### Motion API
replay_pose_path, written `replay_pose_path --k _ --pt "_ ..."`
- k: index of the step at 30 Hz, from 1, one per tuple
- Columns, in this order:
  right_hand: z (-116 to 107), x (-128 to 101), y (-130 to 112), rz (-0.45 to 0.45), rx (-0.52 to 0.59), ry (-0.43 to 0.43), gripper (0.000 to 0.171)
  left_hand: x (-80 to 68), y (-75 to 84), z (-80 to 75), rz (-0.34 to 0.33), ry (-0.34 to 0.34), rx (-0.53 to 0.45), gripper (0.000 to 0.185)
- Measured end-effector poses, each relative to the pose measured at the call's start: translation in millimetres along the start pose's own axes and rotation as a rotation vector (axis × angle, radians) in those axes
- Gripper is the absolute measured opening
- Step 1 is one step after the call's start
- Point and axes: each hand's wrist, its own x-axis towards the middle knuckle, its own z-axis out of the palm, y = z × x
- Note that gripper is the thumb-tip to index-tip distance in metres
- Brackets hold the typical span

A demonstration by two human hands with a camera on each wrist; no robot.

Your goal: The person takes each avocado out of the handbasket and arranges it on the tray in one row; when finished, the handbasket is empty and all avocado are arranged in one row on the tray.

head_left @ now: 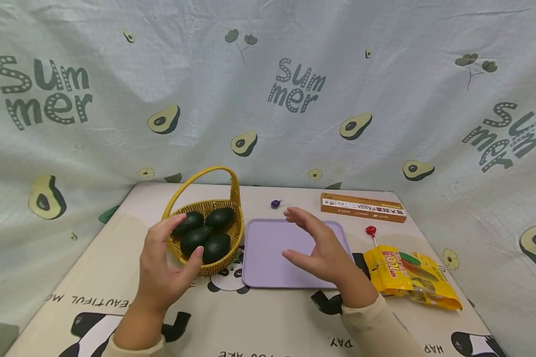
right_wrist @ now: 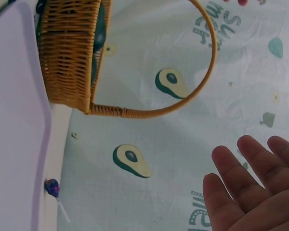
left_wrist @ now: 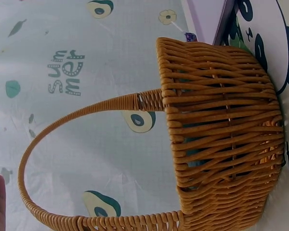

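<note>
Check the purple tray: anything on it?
Empty. The purple tray shows bare surface; the right hand hovers above it, and the avocados sit in the basket.

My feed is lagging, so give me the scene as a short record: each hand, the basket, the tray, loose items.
left hand: open, fingers relaxed, over the table at the near rim of the wicker basket, holding nothing
right hand: open, raised above the lavender tray, holding nothing
basket contents: four dark avocados
tray: flat on the table, right of the basket
loose items: purple lollipop, red lollipop, pasta box, yellow snack bag
</note>
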Motion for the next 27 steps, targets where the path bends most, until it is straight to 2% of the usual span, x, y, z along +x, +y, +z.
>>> replay_pose_path --k 7,11,15,20,27 --pt "4.4 14.3 3.7 0.011 0.02 -0.015 0.076 1.6 -2.3 -1.0 -0.046 0.076 -0.011 0.065" --pt "7.4 21.4 5.3 0.031 0.032 -0.029 0.074 0.7 -4.7 -2.7 -0.102 0.106 -0.018 0.061" --pt "10.3 28.5 6.9 0.049 0.03 -0.049 0.071 -4.6 -11.5 -5.9 -0.181 0.075 -0.006 0.06" --pt "13.9 38.3 10.8 0.045 0.046 -0.073 0.071 -11.4 -23.4 -8.3 -0.282 0.03 0.027 0.069" --pt "20.9 53.6 15.3 0.062 0.065 -0.1 0.07 -15.3 -32.4 -11.5 -0.374 0.006 0.063 0.071"
